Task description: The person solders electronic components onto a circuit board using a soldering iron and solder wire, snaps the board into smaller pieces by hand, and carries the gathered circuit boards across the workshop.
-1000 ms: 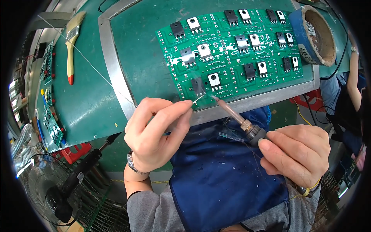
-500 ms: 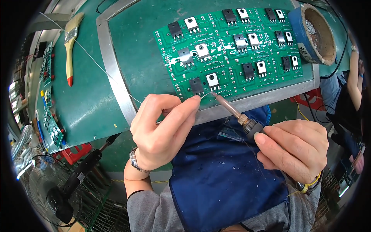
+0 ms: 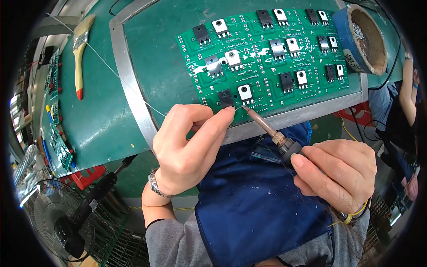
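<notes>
A green circuit board panel (image 3: 262, 66) lies before me, bearing several black and silver-backed transistors in rows. My left hand (image 3: 189, 140) pinches a thin solder wire (image 3: 109, 71), whose short end pokes out past the fingertips at the panel's near edge. The wire's long part trails off to the upper left. In my right hand (image 3: 336, 171) is a soldering iron (image 3: 269, 129), held by its dark grip. Its tip meets the board near the solder end, just below the legs of a silver-backed transistor (image 3: 244, 92) in the nearest row.
A blue round container (image 3: 344, 35) with grey bits inside stands right of the panel. A brush (image 3: 80, 58) and more circuit boards (image 3: 60, 142) lie to the left. A metal frame (image 3: 133, 100) borders the work area. A fan (image 3: 62, 222) stands at lower left; another person's arm (image 3: 407, 89) shows at far right.
My left hand has shifted slightly right and up, its fingertips nearer the iron's tip, with less solder wire showing between. The iron has moved slightly left.
</notes>
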`<control>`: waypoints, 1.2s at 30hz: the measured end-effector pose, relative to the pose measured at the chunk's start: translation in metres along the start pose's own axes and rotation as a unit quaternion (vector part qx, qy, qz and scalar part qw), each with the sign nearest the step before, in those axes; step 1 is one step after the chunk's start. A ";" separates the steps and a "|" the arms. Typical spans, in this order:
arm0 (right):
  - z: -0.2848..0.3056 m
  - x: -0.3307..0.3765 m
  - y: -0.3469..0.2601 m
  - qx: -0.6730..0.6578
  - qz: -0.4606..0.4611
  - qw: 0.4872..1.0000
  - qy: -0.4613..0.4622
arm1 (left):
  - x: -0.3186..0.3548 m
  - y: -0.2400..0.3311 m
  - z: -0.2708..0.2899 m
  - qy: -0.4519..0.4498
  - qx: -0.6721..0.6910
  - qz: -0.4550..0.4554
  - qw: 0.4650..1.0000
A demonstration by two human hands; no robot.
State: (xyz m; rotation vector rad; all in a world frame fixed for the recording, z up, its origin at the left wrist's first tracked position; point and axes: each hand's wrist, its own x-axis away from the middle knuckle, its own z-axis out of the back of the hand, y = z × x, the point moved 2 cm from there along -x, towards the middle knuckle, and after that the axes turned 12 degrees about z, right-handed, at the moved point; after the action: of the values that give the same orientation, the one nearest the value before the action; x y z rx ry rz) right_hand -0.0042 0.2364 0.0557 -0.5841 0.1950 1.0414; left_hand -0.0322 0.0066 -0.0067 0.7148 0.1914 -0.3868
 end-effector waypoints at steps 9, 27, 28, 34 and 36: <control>0.001 0.001 0.000 0.000 -0.001 1.000 -0.005 | -0.002 0.001 -0.001 0.000 -0.017 -0.028 0.999; 0.007 0.007 -0.001 -0.009 0.011 1.000 0.026 | 0.000 0.005 0.020 -0.016 0.033 0.004 0.999; 0.007 0.007 -0.001 -0.011 0.009 0.999 0.029 | 0.005 0.006 0.019 -0.047 0.042 0.006 0.998; 0.009 0.010 0.003 -0.001 0.006 1.000 0.030 | 0.018 0.018 0.007 -0.157 0.120 0.064 0.978; 0.011 0.010 0.002 0.001 0.001 1.000 0.022 | 0.012 0.015 0.008 -0.096 0.099 0.089 0.986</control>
State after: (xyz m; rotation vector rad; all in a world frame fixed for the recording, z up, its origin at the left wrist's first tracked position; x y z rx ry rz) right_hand -0.0020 0.2508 0.0598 -0.6054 0.2345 1.0316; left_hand -0.0150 0.0078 0.0048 0.8778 -0.0949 -0.3043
